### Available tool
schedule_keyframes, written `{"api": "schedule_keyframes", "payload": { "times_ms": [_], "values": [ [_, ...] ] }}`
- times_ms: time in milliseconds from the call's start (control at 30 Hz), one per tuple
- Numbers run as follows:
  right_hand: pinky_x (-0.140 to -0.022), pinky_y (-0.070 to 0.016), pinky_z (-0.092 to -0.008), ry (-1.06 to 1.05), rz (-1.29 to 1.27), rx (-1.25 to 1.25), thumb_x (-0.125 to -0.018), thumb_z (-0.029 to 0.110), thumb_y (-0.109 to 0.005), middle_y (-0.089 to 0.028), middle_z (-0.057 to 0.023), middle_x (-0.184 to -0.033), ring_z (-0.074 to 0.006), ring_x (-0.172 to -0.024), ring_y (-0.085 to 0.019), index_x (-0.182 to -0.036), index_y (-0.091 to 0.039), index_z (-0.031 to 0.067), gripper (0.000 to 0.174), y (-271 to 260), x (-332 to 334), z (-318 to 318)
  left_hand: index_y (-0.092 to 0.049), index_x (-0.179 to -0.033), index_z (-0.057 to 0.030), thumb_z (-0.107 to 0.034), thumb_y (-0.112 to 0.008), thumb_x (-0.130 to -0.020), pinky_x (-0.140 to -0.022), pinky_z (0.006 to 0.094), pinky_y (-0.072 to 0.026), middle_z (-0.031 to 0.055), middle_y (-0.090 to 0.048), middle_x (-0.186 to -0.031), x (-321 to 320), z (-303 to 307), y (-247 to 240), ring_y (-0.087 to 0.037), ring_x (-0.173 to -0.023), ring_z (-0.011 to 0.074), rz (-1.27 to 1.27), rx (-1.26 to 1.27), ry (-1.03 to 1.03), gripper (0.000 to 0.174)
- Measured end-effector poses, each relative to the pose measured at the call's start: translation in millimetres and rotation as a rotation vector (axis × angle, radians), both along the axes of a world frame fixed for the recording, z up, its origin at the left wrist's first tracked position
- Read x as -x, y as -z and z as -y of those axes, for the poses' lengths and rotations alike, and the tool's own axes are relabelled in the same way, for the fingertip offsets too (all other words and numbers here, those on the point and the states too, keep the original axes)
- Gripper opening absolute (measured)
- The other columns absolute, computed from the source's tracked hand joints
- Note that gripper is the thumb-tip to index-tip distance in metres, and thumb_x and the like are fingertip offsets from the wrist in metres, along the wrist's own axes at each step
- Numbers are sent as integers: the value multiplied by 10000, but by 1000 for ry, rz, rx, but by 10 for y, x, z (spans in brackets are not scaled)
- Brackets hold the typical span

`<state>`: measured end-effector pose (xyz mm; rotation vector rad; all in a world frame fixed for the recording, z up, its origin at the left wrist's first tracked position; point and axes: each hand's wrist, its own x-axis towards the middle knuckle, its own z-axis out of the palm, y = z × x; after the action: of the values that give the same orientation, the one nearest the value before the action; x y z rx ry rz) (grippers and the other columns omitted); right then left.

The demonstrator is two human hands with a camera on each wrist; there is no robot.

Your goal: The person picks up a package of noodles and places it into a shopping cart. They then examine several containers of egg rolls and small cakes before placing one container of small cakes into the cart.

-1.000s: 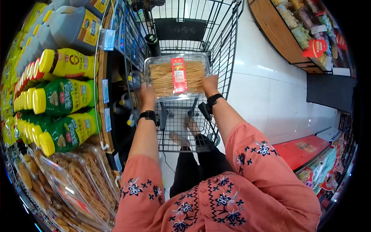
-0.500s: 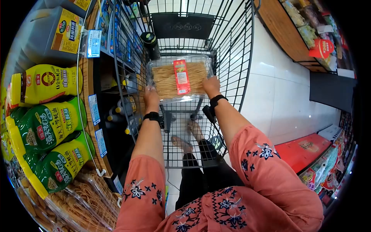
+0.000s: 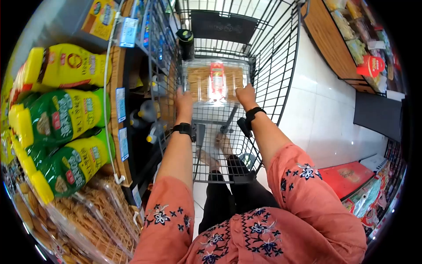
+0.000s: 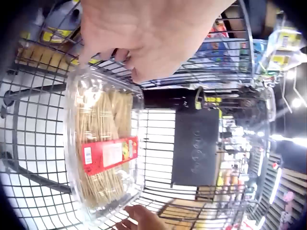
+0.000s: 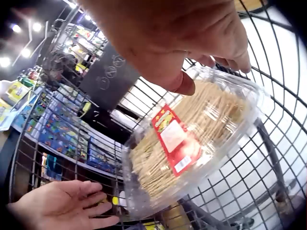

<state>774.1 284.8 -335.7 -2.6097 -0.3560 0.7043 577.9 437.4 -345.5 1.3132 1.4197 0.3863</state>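
Note:
A clear plastic box of thin tan sticks (image 3: pixel 198 83), with a red label (image 3: pixel 217 77), lies in the wire shopping cart (image 3: pixel 281 83). My left hand (image 3: pixel 183 104) is beside its left end, fingers extended in the right wrist view. At the opposite end my right hand (image 3: pixel 247 97) hovers near the rim, thumb (image 5: pixel 184 86) apart from the fingers and overlapping the box in the right wrist view. Neither hand grips the box.
A dark bottle (image 3: pixel 185 44) stands in the cart's far left corner. To the left, a shelf holds green-and-yellow bottles (image 3: pixel 66 114), with more boxed food (image 3: pixel 96 211) below. A wooden display (image 3: pixel 327 39) and a red box (image 3: pixel 347 178) are on the right.
The box has gone down and away from me into the cart, and both hands have come off its ends. In the head view, cart and box have shifted right.

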Motion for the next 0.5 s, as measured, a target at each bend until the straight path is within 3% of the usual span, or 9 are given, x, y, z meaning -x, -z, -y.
{"api": "schedule_keyframes", "payload": {
  "times_ms": [67, 133, 167, 200, 233, 267, 333, 433, 500],
  "values": [
    [-895, -505, -519, 10, -61, -100, -804, 229, -579, -626, -381, -1045, -502, -1029, -616, -1119, -578, -106, 459, -292, 43, -66, -513, -1320, 56, -192, -515, -947, -994, 388, -447, 238, -599, -1271, 17, 74, -120, -571, -1188, 324, 152, -13, 19, 448],
    [-877, -507, -519, -21, -172, -351, -797, 275, -613, -642, -360, -1038, -504, -1023, -617, -1072, -639, -50, 426, -17, -18, -66, -496, -1345, 45, -231, -550, -969, -1030, 349, -423, 166, -603, -1285, 2, 198, -745, -554, -1206, 240, 264, 201, 94, 469],
    [-844, -520, -475, -10, -174, -379, -817, 295, -630, -668, -321, -1033, -441, -1000, -659, -1075, -647, -47, 429, -139, 35, -127, -518, -1314, 43, -243, -552, -975, -1025, 351, -430, 163, -617, -1258, 55, 282, -1210, -566, -1193, 235, 229, 97, 145, 445],
    [-745, -492, -330, -41, -241, -521, -875, 229, -609, -675, -117, -944, -203, -862, -613, -1063, -643, -35, 326, -574, 199, -158, -539, -1284, 40, -256, -553, -982, -1020, 352, -437, 159, -631, -1231, 115, 397, -1572, -577, -1180, 229, 191, -8, 199, 424],
    [-746, -490, -299, -63, -412, -551, -904, 250, -603, -667, -74, -958, -151, -867, -608, -1072, -647, 2, 302, -981, 287, -248, -532, -1294, 35, -242, -557, -986, -1018, 348, -441, 163, -629, -1233, 198, 529, -1714, -577, -1184, 221, 217, -93, 174, 415],
    [-748, -496, -274, -89, -453, -586, -917, 256, -601, -661, -54, -997, -132, -889, -620, -1091, -639, 23, 293, -1394, 426, -316, -524, -1304, 29, -229, -561, -990, -1016, 345, -445, 168, -628, -1236, 340, 654, -1858, -577, -1188, 212, 244, -178, 155, 408],
    [-793, -540, -299, -179, -695, -765, -960, 228, -565, -664, -75, -1053, -178, -957, -659, -1126, -619, 18, 273, -2173, 694, -455, -510, -1317, 28, -175, -564, -991, -1014, 343, -452, 169, -627, -1237, 706, 918, -2516, -584, -1186, 216, 346, -193, 80, 388],
    [-812, -542, -303, -445, -808, -800, -989, 218, -550, -668, -93, -1079, -177, -951, -666, -1138, -620, -1, 274, -3259, 1219, -581, -512, -1315, 22, -105, -537, -998, -947, 318, -492, 155, -634, -1215, 1397, 1245, -3656, -625, -1111, 206, 313, -284, 15, 342],
    [-807, -534, -290, -637, -843, -850, -996, 231, -545, -671, -84, -1074, -168, -960, -660, -1140, -629, 0, 285, -3782, 1594, -642, -537, -1281, 12, -76, -515, -1003, -863, 293, -513, 136, -649, -1146, 1872, 1473, -4090, -645, -1011, 181, 224, -425, -78, 293]
  ]
}}
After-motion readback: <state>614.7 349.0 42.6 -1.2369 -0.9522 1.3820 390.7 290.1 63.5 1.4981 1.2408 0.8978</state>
